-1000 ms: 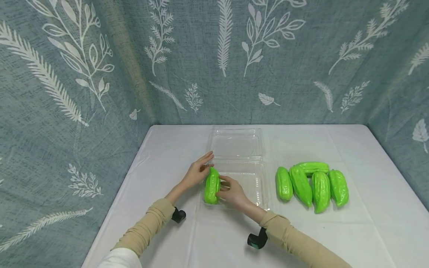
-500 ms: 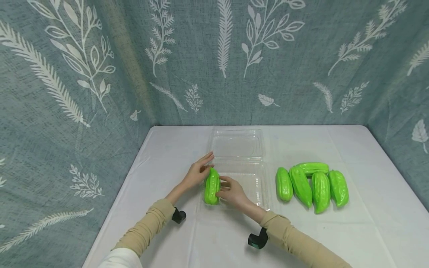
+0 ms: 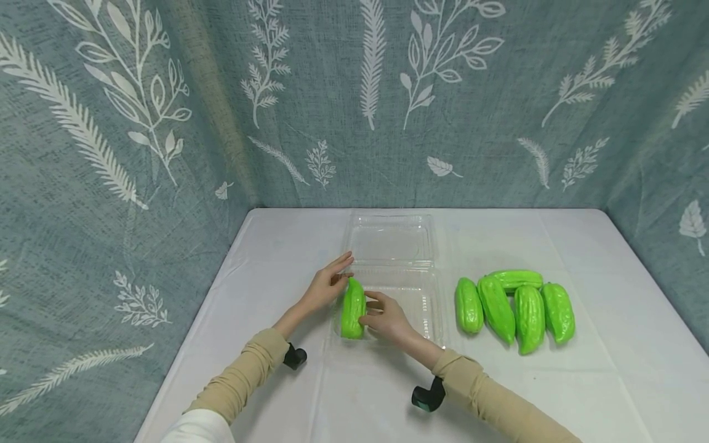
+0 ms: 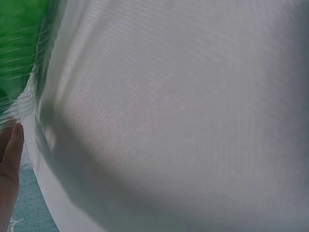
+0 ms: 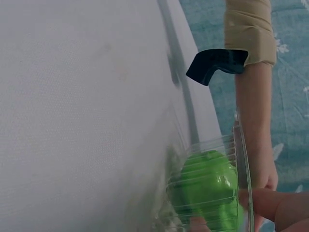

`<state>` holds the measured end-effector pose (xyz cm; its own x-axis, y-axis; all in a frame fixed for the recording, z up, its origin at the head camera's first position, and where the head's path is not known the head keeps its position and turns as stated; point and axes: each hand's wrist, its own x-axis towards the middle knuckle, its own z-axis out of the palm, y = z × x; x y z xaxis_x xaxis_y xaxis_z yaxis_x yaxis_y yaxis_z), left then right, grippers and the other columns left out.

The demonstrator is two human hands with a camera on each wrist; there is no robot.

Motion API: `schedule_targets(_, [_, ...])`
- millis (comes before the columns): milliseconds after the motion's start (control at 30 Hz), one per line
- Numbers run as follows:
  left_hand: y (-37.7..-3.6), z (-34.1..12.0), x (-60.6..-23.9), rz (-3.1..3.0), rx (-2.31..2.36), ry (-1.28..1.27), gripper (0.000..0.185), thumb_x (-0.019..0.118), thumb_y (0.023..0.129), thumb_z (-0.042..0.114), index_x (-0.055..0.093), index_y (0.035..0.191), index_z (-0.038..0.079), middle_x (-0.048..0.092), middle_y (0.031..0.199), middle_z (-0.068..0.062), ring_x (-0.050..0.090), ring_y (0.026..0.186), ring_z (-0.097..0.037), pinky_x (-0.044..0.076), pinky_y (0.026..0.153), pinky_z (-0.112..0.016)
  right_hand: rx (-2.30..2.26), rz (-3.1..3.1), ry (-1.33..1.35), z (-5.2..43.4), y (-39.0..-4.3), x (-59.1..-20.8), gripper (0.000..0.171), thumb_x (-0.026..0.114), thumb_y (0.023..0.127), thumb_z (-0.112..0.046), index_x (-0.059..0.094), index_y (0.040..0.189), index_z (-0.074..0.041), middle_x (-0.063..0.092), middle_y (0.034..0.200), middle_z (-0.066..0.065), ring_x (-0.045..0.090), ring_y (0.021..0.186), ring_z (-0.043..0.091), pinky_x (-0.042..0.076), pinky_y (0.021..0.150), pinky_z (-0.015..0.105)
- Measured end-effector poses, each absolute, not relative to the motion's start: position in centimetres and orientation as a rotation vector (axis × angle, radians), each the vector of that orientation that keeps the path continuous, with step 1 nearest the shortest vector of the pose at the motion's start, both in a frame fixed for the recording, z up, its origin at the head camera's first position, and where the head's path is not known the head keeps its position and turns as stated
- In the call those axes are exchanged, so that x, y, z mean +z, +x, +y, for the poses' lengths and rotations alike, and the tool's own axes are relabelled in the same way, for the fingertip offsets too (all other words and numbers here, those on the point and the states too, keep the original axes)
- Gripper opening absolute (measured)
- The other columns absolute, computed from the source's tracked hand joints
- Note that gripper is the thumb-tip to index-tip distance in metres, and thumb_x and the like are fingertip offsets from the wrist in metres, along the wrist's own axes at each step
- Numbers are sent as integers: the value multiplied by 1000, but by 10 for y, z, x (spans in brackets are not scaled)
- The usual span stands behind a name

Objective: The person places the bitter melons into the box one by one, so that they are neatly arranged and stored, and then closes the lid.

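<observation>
A bright green ridged bitter melon (image 3: 353, 311) lies lengthwise along the left side of the clear plastic container (image 3: 439, 307), whose lid (image 3: 391, 239) is folded back. From the right, my right hand (image 3: 390, 320) holds this melon with curled fingers and thumb. My left hand (image 3: 324, 288) rests at the container's left back edge, fingers extended, close to the melon's far tip. In the right wrist view the melon (image 5: 207, 186) shows through the ribbed plastic, with a thumb (image 5: 270, 203) beside it. The left wrist view catches fingers (image 4: 10, 154) against the container wall.
Several more bitter melons (image 3: 530, 317) lie grouped on the white table (image 3: 609, 381), to the right of the container. A patterned blue-green curtain (image 3: 343, 154) hangs behind and beside the table. Black curved wrist pieces (image 3: 429, 395) stick out below both sleeves.
The melon in the container has shifted slightly to the right and turned a little. My right hand has moved slightly right with it. My left hand stays in place.
</observation>
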<state>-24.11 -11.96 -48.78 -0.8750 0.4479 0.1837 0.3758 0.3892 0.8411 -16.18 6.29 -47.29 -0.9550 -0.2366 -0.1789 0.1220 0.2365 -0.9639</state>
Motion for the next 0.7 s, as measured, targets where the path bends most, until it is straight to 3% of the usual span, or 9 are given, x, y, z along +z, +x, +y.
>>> schedule_targets(300, [-240, -118, -484, 2542, 1549, 762, 47, 46, 92, -11, 38, 138, -12, 28, 151, -26, 59, 114, -40, 49, 99, -43, -1740, 2271, -109, 66, -161, -471, 61, 66, 81, -3, 42, 137, 7, 50, 129, 36, 55, 116, 47, 56, 91, 44])
schedule_targets(700, [-242, -119, -489, 2562, 1530, 762, 47, 48, 92, -8, 39, 138, -10, 29, 152, -23, 60, 114, -38, 51, 98, -40, -1737, 2310, -57, 69, -163, -471, 62, 66, 80, -4, 43, 137, 5, 48, 131, 36, 53, 118, 48, 55, 92, 46])
